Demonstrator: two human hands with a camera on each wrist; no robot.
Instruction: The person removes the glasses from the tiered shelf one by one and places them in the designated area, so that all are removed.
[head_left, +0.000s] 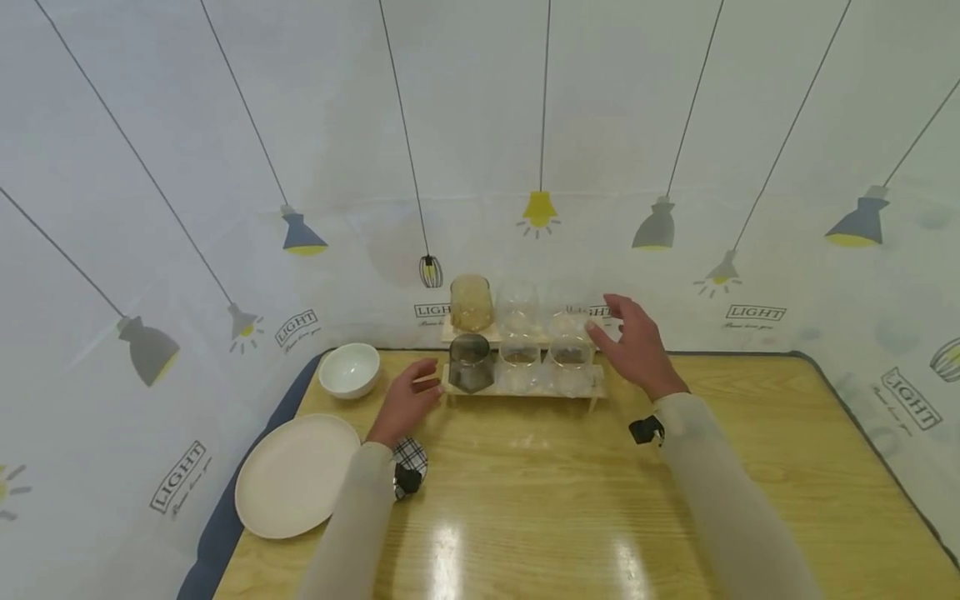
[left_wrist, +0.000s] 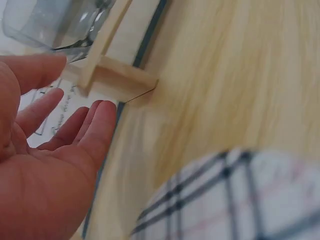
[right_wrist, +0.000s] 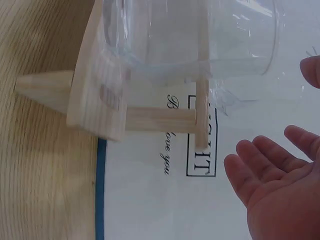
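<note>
A two-tier wooden rack (head_left: 525,388) stands at the back of the table, bearing several glasses. On its upper tier are an amber glass (head_left: 471,304) and clear ones; the lower tier has a smoky grey glass (head_left: 471,364) at the left and clear glasses (head_left: 570,367) beside it. My left hand (head_left: 408,402) is by the rack's left end, fingers loosely bent, holding nothing. Past the upper right end, my right hand (head_left: 637,346) has its thumb and fingers spread. The right wrist view shows a gap between that hand (right_wrist: 285,175) and the nearest clear glass (right_wrist: 200,40).
A white bowl (head_left: 349,371) and a large pale plate (head_left: 298,477) sit on the left of the wooden table (head_left: 540,500). A round plaid-patterned thing (left_wrist: 240,200) lies under my left wrist. A lamp-printed white covering (head_left: 480,133) rises behind the rack.
</note>
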